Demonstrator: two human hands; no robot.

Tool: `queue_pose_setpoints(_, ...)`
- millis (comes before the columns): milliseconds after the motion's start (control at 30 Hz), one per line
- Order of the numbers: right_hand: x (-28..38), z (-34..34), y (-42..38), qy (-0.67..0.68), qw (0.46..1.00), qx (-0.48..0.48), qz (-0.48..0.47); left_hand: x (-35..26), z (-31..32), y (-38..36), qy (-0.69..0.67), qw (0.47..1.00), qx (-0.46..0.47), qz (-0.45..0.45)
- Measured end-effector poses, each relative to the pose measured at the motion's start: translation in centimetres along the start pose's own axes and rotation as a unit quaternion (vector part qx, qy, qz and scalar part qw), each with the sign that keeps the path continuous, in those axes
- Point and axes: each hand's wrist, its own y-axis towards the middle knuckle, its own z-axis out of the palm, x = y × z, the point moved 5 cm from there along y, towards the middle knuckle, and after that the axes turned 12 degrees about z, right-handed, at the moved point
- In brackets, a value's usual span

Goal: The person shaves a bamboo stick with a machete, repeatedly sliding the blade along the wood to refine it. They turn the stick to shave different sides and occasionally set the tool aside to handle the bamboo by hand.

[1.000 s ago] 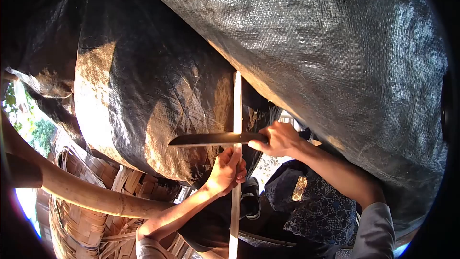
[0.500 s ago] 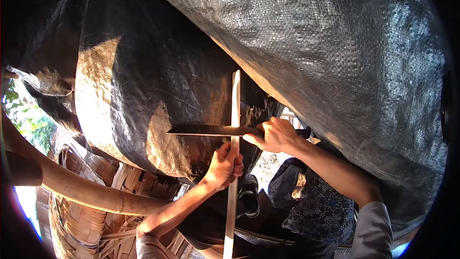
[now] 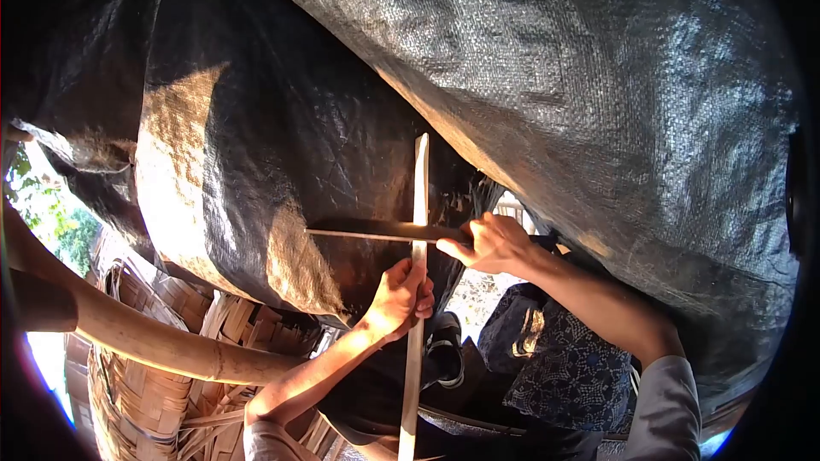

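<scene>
A long pale strip, apparently split bamboo (image 3: 412, 376), stands nearly upright in the middle of the view, with a narrowed top end. My left hand (image 3: 399, 298) is closed around it below its middle. In my right hand (image 3: 495, 244) is a long dark-bladed knife (image 3: 367, 231), its handle mostly hidden by the fingers. The blade lies across the strip just above my left hand and touches it, pointing left. Its edge shows as a thin bright line.
Dark woven tarpaulin (image 3: 555, 60) hangs above and to the right, another sheet behind the strip. A thick bamboo pole (image 3: 171, 348) crosses at lower left before woven baskets (image 3: 137, 401). Patterned dark cloth (image 3: 572, 376) and a shoe (image 3: 446, 350) lie below.
The knife blade has tilted, so its edge shows more brightly, and its tip has shifted slightly right. Both hands stay in nearly the same place.
</scene>
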Motion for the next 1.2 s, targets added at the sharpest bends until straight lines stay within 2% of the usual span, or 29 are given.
queue_pose_setpoints(67,0.3,0.1,-0.5,-0.011,1.000,0.029,-0.006,0.1,-0.1,0.0,-0.001,1.000,-0.003,-0.004)
queue_pose_setpoints(133,1.0,0.5,-1.0,-0.052,0.995,-0.004,-0.087,-0.1,0.2,-0.1,0.015,1.000,-0.001,0.002)
queue_pose_setpoints(200,1.1,0.7,-0.2,-0.072,0.991,-0.001,-0.115,0.3,-0.3,-0.2,0.022,1.000,-0.013,-0.004)
queue_pose_setpoints(267,-0.2,0.3,0.6,-0.016,0.999,0.035,0.027,-0.1,-0.4,-0.4,0.024,0.999,-0.016,0.031)
queue_pose_setpoints(300,-0.5,0.1,0.9,0.011,0.999,0.007,0.041,-0.1,-0.5,-0.1,0.014,0.999,-0.025,0.024)
queue_pose_setpoints(333,-1.1,0.6,1.0,0.016,0.995,0.062,0.072,-0.3,-0.4,-0.3,0.013,0.999,-0.023,0.025)
queue_pose_setpoints(433,-0.2,0.3,-0.1,0.008,0.991,0.120,0.056,-0.1,-0.2,-0.4,-0.002,1.000,-0.012,-0.013)
queue_pose_setpoints(533,0.3,1.3,-0.1,-0.056,0.994,0.072,-0.054,0.1,-0.2,-0.4,0.013,1.000,0.022,0.002)
queue_pose_setpoints(600,0.6,0.1,0.2,-0.066,0.993,0.094,0.005,-0.2,-0.3,-0.6,0.023,1.000,0.007,0.012)
queue_pose_setpoints(667,-0.3,-0.6,0.7,0.036,0.993,0.068,0.092,-0.4,-0.4,-0.7,0.031,0.999,-0.009,0.022)
queue_pose_setpoints(733,-0.7,-0.1,0.7,0.033,0.989,0.098,0.108,-0.7,-0.3,-0.4,0.001,1.000,-0.004,0.025)
queue_pose_setpoints(800,-0.7,0.6,0.4,0.073,0.990,0.102,0.063,-0.8,-0.3,-0.4,0.016,1.000,-0.009,0.012)
queue_pose_setpoints(867,-0.1,1.1,0.2,0.023,0.997,0.077,-0.014,-0.8,-0.3,-0.4,0.016,1.000,-0.009,0.017)
queue_pose_setpoints(933,0.4,0.5,0.1,-0.017,0.997,0.062,-0.052,-1.2,-0.1,-0.8,0.023,0.999,-0.005,0.026)
queue_pose_setpoints(1000,-0.6,0.4,0.9,-0.010,1.000,0.020,0.005,-1.6,-0.1,-1.1,0.049,0.997,-0.002,0.054)
queue_pose_setpoints(1033,-0.8,-0.5,1.0,0.068,0.995,0.046,0.059,-1.7,-0.2,-1.1,0.041,0.998,-0.004,0.048)
queue_pose_setpoints(1067,-1.3,-0.2,1.3,0.085,0.993,0.045,0.073,-1.7,-0.4,-1.2,0.040,0.998,-0.004,0.048)
queue_pose_setpoints(1133,-1.4,0.2,1.1,0.048,0.991,0.084,0.092,-1.4,-0.4,-0.8,0.010,1.000,-0.002,0.027)
queue_pose_setpoints(1200,-1.2,0.5,0.5,0.029,0.996,0.071,0.048,-1.4,-0.3,-0.9,0.001,1.000,-0.002,0.014)
